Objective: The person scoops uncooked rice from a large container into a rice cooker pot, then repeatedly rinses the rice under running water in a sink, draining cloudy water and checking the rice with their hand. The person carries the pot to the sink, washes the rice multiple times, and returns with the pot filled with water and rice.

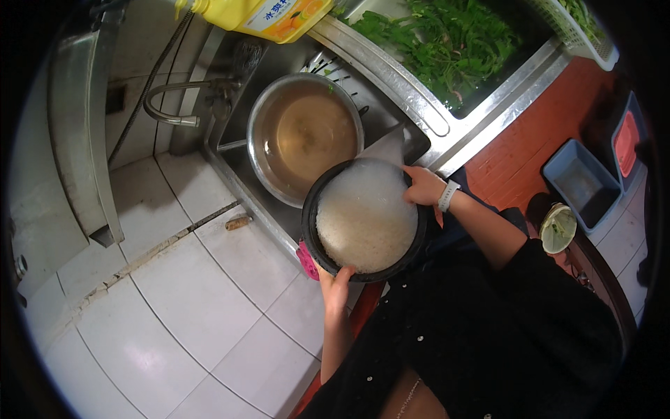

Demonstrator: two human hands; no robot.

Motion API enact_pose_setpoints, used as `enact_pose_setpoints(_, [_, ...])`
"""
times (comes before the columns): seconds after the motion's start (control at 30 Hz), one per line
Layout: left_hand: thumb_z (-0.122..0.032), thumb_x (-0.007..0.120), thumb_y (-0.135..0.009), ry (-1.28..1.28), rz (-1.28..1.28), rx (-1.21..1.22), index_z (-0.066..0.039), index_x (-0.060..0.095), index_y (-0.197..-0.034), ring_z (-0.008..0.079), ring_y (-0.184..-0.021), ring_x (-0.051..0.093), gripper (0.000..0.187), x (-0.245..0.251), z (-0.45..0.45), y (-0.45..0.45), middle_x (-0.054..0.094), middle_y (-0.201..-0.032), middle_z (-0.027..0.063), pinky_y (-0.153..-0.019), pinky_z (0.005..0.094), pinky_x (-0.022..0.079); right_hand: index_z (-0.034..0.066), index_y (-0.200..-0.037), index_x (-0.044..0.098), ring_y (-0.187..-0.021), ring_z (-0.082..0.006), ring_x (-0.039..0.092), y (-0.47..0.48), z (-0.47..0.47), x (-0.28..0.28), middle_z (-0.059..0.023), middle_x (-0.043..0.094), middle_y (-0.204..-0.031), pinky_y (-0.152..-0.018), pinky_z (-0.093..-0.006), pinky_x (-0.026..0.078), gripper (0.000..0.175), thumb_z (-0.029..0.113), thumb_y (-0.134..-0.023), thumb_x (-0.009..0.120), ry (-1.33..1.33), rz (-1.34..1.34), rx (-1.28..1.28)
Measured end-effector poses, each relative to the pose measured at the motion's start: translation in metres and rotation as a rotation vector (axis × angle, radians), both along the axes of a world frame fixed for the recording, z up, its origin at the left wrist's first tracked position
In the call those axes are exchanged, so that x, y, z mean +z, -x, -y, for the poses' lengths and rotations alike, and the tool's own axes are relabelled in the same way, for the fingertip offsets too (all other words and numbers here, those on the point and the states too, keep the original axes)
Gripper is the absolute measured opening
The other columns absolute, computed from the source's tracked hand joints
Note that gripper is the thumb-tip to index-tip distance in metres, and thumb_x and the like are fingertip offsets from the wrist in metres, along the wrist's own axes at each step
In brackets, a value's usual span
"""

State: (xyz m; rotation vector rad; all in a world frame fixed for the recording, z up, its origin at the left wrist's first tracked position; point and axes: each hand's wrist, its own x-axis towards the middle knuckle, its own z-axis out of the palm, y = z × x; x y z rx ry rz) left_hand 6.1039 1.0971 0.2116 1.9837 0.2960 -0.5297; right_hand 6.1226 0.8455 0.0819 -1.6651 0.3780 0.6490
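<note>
Both hands grip a dark round pot point(310, 230) holding pale rice grains point(361, 238) under cloudy water point(361, 183). My left hand point(336, 285) clasps the near rim, its thumb over the edge. On the far right rim is my right hand point(425, 186), with a pale watch strap on the wrist. Tilted toward the sink, the pot lets a milky sheet of water point(388, 146) run over its far edge. A steel basin point(252, 152) of brownish water stands in the sink beside the pot, partly covered by it. Pink cloth point(307, 262) shows beside my left hand.
A curved faucet point(157, 102) stands left of the basin. Leafy greens point(445, 47) soak in the adjoining sink compartment. A yellow detergent jug point(225, 13) sits at the back. Blue plastic bins point(581, 183) and a lined waste bin point(558, 228) are at right.
</note>
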Motion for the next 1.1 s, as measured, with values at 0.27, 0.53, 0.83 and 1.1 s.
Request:
enact_pose_setpoints(0.27, [0.0,0.051,-0.059,-0.006,-0.014,-0.004,-0.001,0.027,-0.133,0.0216,-0.12,0.03,0.078,0.013,0.015,0.0,0.034,-0.128,0.0087,-0.1,0.0291,0.024,-0.0035,-0.121,0.046,-0.106,-0.036,0.05,0.0,-0.001,-0.006,-0.0261,0.054,-0.111,-0.089,-0.0352,0.041,0.068,0.015,-0.056,0.058,-0.066,0.013,-0.001])
enact_pose_setpoints(0.53, [0.003,0.054,-0.063,0.068,-0.054,0.064,0.0,0.026,-0.132,0.0202,-0.114,0.038,0.074,0.001,0.006,0.002,0.04,-0.124,0.0098,-0.093,0.0293,0.034,-0.0017,-0.123,0.045,-0.108,-0.036,0.049,-0.004,0.002,-0.01,-0.0248,0.053,-0.113,-0.09,-0.0357,0.041,0.07,0.014,-0.056,0.058,-0.021,0.006,0.065])
enact_pose_setpoints(0.83, [0.001,0.054,-0.061,0.023,-0.009,0.041,0.0,0.031,-0.129,0.0203,-0.109,0.039,0.072,0.007,0.018,-0.001,0.041,-0.118,0.0092,-0.093,0.0293,0.032,-0.003,-0.121,0.047,-0.108,-0.0348,0.05,-0.005,0.006,-0.015,-0.0237,0.051,-0.117,-0.089,-0.0349,0.043,0.068,0.014,-0.056,0.058,-0.088,-0.016,0.093])
enact_pose_setpoints(1.1, [0.002,0.053,-0.061,0.029,-0.042,0.065,-0.001,0.028,-0.131,0.0207,-0.112,0.037,0.075,0.007,0.021,-0.002,0.039,-0.12,0.0093,-0.096,0.0299,0.029,-0.0032,-0.126,0.04,-0.098,-0.0341,0.055,-0.006,0.006,-0.018,-0.0214,0.052,-0.115,-0.077,-0.0359,0.049,0.074,0.01,-0.055,0.057,-0.093,-0.039,0.045])
